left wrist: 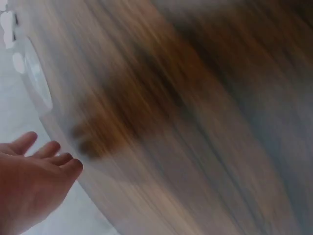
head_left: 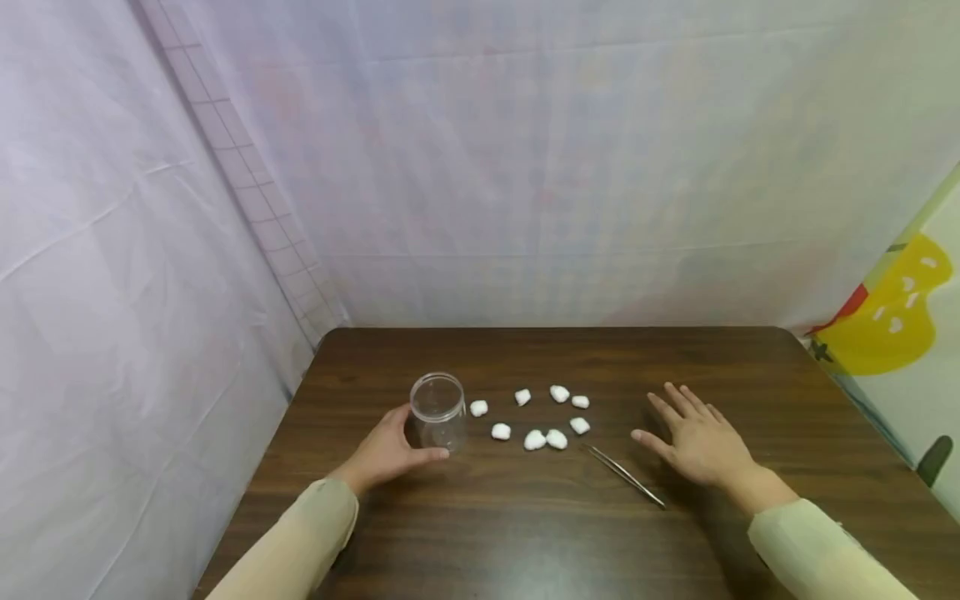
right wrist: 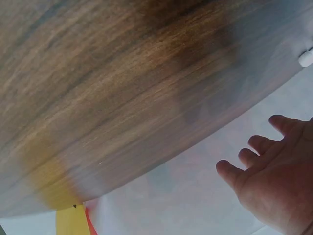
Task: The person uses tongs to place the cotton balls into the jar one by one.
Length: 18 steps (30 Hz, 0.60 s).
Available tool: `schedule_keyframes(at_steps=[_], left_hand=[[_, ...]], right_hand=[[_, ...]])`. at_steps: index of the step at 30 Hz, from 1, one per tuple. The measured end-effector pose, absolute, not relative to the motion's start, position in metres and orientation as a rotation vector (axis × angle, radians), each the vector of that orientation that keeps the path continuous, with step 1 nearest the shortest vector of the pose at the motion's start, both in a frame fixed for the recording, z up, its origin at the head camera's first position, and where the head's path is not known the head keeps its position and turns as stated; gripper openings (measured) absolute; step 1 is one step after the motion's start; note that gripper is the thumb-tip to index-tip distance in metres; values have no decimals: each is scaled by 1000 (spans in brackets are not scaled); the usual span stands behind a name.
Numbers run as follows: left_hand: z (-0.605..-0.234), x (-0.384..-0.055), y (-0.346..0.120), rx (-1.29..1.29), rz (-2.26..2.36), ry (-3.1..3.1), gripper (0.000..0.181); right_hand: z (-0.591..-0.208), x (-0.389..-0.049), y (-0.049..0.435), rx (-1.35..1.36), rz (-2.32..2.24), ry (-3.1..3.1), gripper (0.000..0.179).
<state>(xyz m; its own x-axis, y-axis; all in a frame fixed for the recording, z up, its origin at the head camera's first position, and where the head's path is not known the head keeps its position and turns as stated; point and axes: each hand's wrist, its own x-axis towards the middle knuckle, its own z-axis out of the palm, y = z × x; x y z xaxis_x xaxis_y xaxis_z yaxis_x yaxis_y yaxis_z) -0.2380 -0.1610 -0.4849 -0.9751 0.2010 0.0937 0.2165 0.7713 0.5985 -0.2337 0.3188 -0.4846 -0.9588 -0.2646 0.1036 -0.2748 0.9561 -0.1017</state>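
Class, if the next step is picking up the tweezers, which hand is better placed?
Probably the right hand: it is open, empty and nearer the tweezers. The left hand is at the clear jar, farther from them.

Curtained-off nook (kind unclear), pale sheeting (head_left: 525, 167), wood-grain table (head_left: 510, 533)

Pale glare on tabletop (head_left: 517, 546), hazy, soft-focus wrist views
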Motion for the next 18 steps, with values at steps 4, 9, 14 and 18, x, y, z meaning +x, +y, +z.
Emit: schedule_keyframes(at_steps=[4,9,14,18], left_hand=[[-487,-242,-151,-293,-1119,-2894,89],[-494,-246,-143,-231,-1127,-2871,85],[-497,-246,-140,-130,-1111,-2891,97],[-499,-246,-140,-120,-1074,-2915,104]], right_hand=[[-483,-236,319,427,167,-3022,84],[-484,-235,320,419,167,-3018,83],[-483,-234,321,416,167,-3018,83],[-482,-234,321,416,161,-3022,83]])
